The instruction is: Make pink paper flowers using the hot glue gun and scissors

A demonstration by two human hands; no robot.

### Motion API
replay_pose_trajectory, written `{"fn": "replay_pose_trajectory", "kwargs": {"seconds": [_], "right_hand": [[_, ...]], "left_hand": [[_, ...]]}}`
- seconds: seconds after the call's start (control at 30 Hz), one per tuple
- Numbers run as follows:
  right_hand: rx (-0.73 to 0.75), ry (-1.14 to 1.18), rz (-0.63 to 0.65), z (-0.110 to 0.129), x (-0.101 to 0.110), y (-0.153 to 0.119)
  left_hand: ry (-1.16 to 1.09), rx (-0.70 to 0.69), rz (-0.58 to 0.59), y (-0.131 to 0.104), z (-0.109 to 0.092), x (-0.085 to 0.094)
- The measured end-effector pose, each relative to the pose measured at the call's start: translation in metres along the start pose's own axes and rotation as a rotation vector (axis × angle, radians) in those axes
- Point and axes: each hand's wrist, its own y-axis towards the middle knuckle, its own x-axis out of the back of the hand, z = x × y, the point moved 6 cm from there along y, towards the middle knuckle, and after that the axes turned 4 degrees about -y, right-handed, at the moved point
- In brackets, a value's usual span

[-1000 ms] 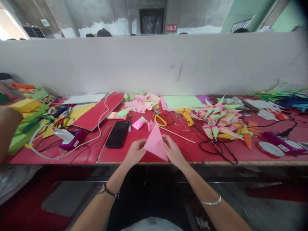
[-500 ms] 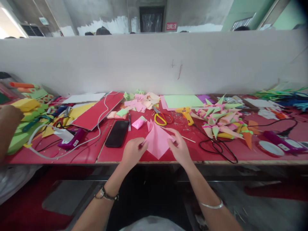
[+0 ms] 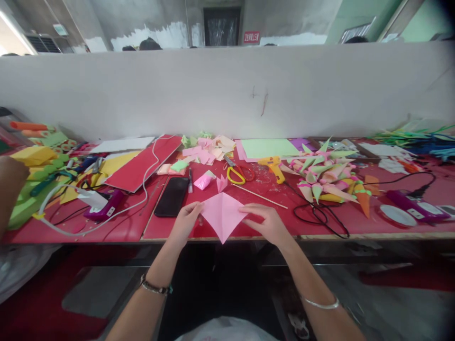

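A creased square of pink paper [image 3: 223,215] is spread out like a diamond over the front edge of the table. My left hand [image 3: 187,220] pinches its left corner, and my right hand [image 3: 266,222] pinches the right corner. Just behind the sheet lies a small folded pink paper piece [image 3: 222,183]. To its left is a pink packet [image 3: 204,180]. A thin wooden stick [image 3: 261,196] lies slanting behind my right hand, and scissors with a yellow handle [image 3: 236,175] rest farther back.
A black phone [image 3: 171,197] lies left of my hands. A yellow glue gun [image 3: 273,168] with a black cord and a heap of paper flowers [image 3: 322,173] sit at the right. Purple power strips [image 3: 415,207] and cables lie on both sides. Another person's arm [image 3: 12,189] is at far left.
The pink sheet has been opened flatter and drawn slightly left and toward me. My hands have moved with it, uncovering the folded pink piece and more of the stick.
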Motion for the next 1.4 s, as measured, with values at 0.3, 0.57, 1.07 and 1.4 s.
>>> {"fn": "replay_pose_trajectory", "kwargs": {"seconds": [0.3,0.57,1.07,1.4], "right_hand": [[-0.168,0.084,-0.233,-0.016,0.005,0.001],[-0.296,0.253,-0.350,-0.024,-0.002,0.004],[-0.342,0.583,-0.297,-0.034,-0.015,0.047],[-0.221,0.408,-0.143,-0.039,-0.008,0.093]], "left_hand": [[-0.103,0.027,0.009,0.002,0.007,0.000],[0.035,0.021,0.153,-0.007,0.003,-0.042],[0.041,-0.182,-0.084,0.035,-0.022,-0.046],[0.400,-0.399,0.114,0.084,-0.054,-0.046]]}}
